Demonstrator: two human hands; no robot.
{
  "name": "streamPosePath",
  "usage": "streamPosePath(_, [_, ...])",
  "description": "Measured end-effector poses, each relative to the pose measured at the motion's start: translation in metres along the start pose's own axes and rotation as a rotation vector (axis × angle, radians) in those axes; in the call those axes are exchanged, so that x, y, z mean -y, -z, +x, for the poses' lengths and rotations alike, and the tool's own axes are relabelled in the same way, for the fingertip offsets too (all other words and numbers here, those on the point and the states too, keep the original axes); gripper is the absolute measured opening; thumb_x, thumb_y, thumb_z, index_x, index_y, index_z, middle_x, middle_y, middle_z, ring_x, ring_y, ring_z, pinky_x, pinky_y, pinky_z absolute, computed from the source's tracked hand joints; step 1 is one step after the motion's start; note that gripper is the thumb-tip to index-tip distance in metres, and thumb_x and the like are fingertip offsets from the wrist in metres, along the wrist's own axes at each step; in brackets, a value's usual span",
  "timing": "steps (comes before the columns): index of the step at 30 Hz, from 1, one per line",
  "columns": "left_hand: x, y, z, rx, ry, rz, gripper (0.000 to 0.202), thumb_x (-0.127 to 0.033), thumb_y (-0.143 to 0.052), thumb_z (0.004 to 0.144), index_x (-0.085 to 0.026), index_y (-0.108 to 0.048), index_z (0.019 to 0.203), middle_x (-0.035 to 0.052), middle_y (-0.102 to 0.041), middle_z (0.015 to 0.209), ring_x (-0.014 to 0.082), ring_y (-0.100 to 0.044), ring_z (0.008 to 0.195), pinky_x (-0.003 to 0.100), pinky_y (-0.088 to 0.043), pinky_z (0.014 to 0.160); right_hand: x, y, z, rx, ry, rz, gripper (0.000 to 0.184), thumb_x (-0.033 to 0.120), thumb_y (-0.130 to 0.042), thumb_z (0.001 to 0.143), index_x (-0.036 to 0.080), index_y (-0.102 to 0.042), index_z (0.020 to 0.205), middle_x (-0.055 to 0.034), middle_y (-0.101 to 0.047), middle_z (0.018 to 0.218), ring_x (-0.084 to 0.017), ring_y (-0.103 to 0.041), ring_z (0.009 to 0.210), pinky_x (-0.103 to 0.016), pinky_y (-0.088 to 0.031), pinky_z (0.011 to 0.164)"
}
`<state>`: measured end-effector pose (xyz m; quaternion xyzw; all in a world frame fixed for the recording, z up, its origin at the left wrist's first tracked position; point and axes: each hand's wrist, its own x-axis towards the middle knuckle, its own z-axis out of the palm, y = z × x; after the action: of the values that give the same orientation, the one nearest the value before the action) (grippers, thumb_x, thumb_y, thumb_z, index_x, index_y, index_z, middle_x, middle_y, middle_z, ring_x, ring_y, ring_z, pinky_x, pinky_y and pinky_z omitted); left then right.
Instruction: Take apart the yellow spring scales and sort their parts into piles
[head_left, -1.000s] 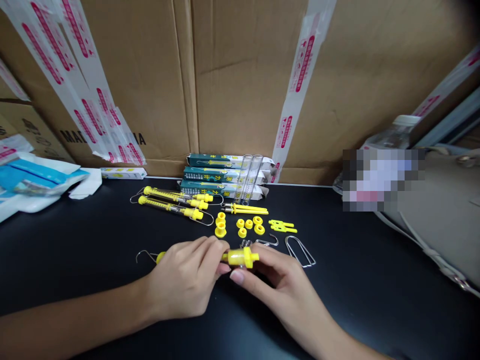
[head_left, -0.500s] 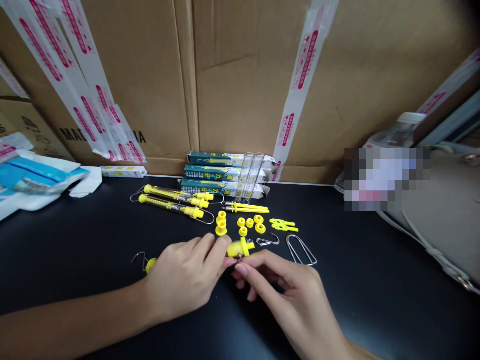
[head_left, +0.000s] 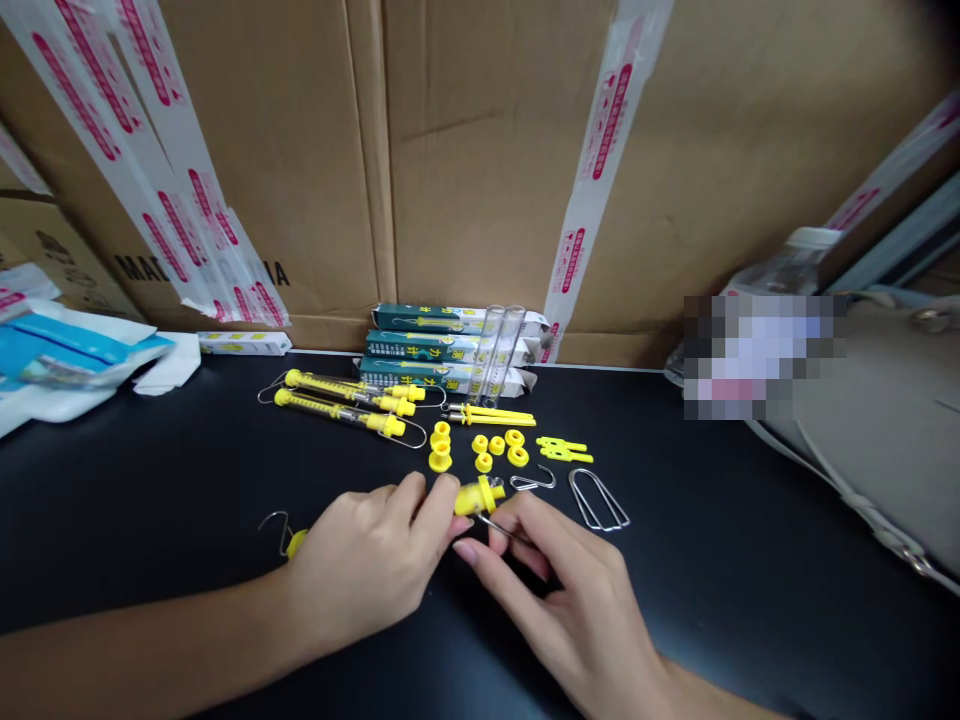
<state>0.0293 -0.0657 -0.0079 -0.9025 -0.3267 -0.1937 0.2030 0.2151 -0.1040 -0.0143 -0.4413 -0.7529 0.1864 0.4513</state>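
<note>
My left hand (head_left: 382,545) is closed around a spring scale with a yellow plastic end (head_left: 474,497) showing past the fingers. At its other end a yellow cap and a thin wire hook (head_left: 277,525) stick out; the middle is hidden by my palm. A metal wire loop (head_left: 495,527) meets the yellow end. My right hand (head_left: 570,590) has its curled fingers on this wire, thumb apart below; the rest of the loop is hidden. Just beyond are yellow collars (head_left: 484,462), a small metal hook (head_left: 534,480) and loose wire loops (head_left: 600,500).
Three assembled spring scales (head_left: 337,405) lie at the back left. Green-and-white boxes (head_left: 412,347) carry clear tubes (head_left: 504,355). Yellow strips (head_left: 499,416) and flat yellow pieces (head_left: 562,450) lie nearby. A bottle (head_left: 795,265) and a bag (head_left: 877,400) stand right; cardboard (head_left: 480,200) borders the table.
My right thumb has come away from the index finger and dropped slightly. More of the wire loop now shows beside the yellow end. The left hand keeps its grip.
</note>
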Motion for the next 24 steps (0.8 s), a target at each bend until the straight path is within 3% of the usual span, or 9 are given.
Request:
streamPosePath(8, [-0.003,0.004,0.001,-0.077,-0.014,0.041,0.024,-0.024,-0.027,0.104,-0.015,-0.048,0.097,-0.001,-0.054,0.061,0.0168,-0.057,0.043,0.027,-0.039,0.035,-0.01,-0.001,0.005,-0.072,0.31,-0.12,0.028,0.014,-0.059,0.095,0.021,-0.042,0.074,0.0045,-0.043,0.064,-0.009,-0.039,0.055,-0.021,-0.037,0.051])
streamPosePath(12, [-0.003,0.005,0.001,-0.069,-0.017,-0.004,0.024,-0.024,-0.026,0.104,-0.017,-0.047,0.095,-0.0014,-0.054,0.062,0.0167,-0.057,0.043,0.027,-0.039,0.035,-0.016,0.001,0.005,-0.076,0.454,-0.181,0.027,0.009,-0.061,0.092,0.021,-0.044,0.076,0.004,-0.043,0.063,-0.011,-0.039,0.059,-0.024,-0.041,0.058])
streamPosePath(17, [-0.003,0.004,0.001,-0.061,-0.002,-0.04,0.024,-0.024,-0.025,0.104,-0.017,-0.047,0.097,-0.0014,-0.055,0.063,0.0172,-0.059,0.045,0.028,-0.04,0.035,-0.022,0.002,0.003,-0.055,0.449,-0.17,0.025,0.003,-0.058,0.091,0.02,-0.045,0.078,0.0032,-0.044,0.066,-0.011,-0.041,0.06,-0.024,-0.044,0.061])
streamPosePath(24, [-0.002,0.005,0.001,-0.104,-0.038,0.049,0.024,-0.026,-0.029,0.104,-0.014,-0.049,0.1,-0.0008,-0.055,0.061,0.0165,-0.057,0.044,0.027,-0.04,0.036,-0.019,0.003,0.003,-0.088,0.45,-0.159,0.03,-0.004,-0.052,0.088,0.021,-0.043,0.074,0.0041,-0.04,0.063,-0.01,-0.036,0.055,-0.023,-0.036,0.053])
